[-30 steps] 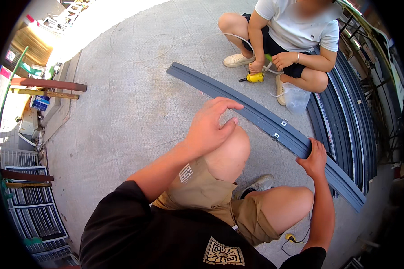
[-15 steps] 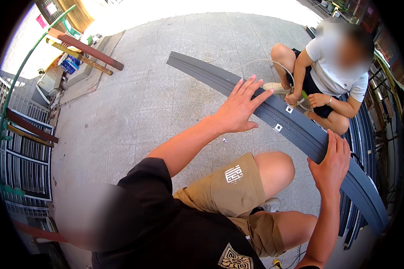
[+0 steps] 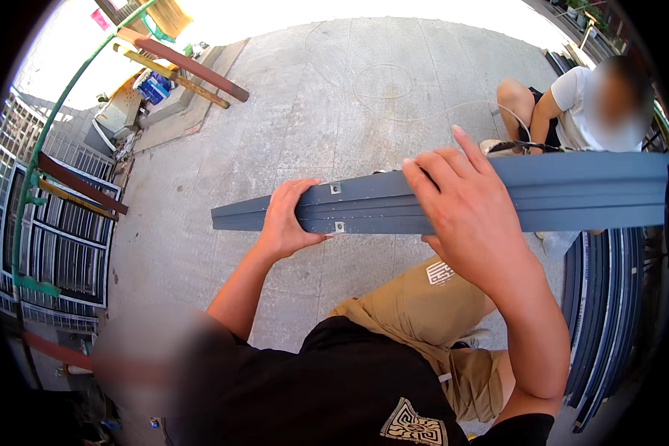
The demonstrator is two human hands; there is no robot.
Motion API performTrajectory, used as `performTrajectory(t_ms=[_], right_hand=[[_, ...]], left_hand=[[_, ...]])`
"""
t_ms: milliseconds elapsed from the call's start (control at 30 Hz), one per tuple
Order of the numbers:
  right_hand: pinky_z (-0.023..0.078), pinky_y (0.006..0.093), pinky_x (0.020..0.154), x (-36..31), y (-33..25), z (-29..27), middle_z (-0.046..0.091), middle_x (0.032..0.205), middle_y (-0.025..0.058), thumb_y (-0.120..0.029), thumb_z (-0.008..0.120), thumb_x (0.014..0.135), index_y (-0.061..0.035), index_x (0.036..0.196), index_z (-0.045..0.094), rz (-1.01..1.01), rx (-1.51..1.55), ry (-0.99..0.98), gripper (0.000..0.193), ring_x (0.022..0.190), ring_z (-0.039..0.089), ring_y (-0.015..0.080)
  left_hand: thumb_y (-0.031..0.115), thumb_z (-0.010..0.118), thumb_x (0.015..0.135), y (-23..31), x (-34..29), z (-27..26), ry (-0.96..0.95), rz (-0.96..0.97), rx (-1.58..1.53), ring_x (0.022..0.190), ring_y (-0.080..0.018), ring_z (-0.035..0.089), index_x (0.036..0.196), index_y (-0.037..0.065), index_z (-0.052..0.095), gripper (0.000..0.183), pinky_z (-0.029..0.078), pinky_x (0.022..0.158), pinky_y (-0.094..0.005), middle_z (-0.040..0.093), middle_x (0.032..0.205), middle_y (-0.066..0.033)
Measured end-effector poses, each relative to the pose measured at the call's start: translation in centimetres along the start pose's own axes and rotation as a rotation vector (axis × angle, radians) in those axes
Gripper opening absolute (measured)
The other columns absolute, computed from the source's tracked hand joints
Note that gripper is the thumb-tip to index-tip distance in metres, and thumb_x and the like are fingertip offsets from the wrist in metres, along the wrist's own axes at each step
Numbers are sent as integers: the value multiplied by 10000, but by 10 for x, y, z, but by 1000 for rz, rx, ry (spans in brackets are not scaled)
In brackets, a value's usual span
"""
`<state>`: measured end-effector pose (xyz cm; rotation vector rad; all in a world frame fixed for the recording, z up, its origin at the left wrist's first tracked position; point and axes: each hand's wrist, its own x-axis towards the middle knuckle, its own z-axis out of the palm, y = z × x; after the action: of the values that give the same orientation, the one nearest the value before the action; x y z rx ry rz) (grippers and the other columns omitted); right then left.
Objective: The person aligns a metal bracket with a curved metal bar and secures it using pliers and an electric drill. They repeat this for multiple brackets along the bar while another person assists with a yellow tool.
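Note:
A long dark grey grooved metal profile [image 3: 595,189] lies nearly level across the view, in front of my chest. My left hand [image 3: 284,221] is closed round its narrower-looking left part, fingers at the upper edge and thumb at the lower edge. Further right, my right hand [image 3: 472,212] spans the profile, thumb by the lower edge and fingers reaching past the upper edge. Between my hands, near the left one, two small pale square pieces with dark centres show: an upper square piece [image 3: 336,189] and a lower square piece [image 3: 340,227].
At the right a person in a white shirt [image 3: 576,111] crouches behind the profile, hands mostly hidden. Long dark profiles [image 3: 602,312] are stacked at the lower right. Metal frames [image 3: 67,253] lean at the left. A thin pale hose [image 3: 424,117] curls over the paving [image 3: 275,111].
The profile has swung from a slant to nearly level and looks closer. My left hand, spread over it before, now grips it. My right hand has shifted left.

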<state>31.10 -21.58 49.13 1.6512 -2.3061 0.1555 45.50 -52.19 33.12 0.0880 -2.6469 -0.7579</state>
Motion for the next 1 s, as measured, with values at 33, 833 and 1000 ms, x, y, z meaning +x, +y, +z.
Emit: performTrajectory(t_ms=[33, 833, 1000], right_hand=[[339, 507, 1326, 14, -1, 7, 661, 1367, 138, -105, 846, 796, 4, 1390, 657, 26, 7, -5, 633, 1347, 601, 300], [358, 503, 1282, -312, 90, 97, 539, 1635, 191, -114, 752, 1004, -8, 1357, 713, 1093, 71, -86, 371, 1545, 465, 396], [373, 503, 1269, -417, 79, 107, 560, 1603, 222, -118, 775, 981, 4, 1333, 721, 1216, -12, -216, 376, 1517, 484, 414]], left_hand=[[199, 1032, 595, -10, -11, -4, 49, -104, -10, 1323, -356, 622, 1470, 97, 597, 982, 476, 1165, -454, 654, 1404, -143], [379, 1018, 671, -262, -217, 143, 326, -1396, 266, 726, -304, 765, 1191, -29, 660, 753, 628, 733, -497, 736, 1133, -205], [500, 1003, 634, -275, -243, 163, 245, -1484, 322, 1253, -423, 681, 1332, 84, 662, 881, 490, 1100, -632, 709, 1311, -196]])
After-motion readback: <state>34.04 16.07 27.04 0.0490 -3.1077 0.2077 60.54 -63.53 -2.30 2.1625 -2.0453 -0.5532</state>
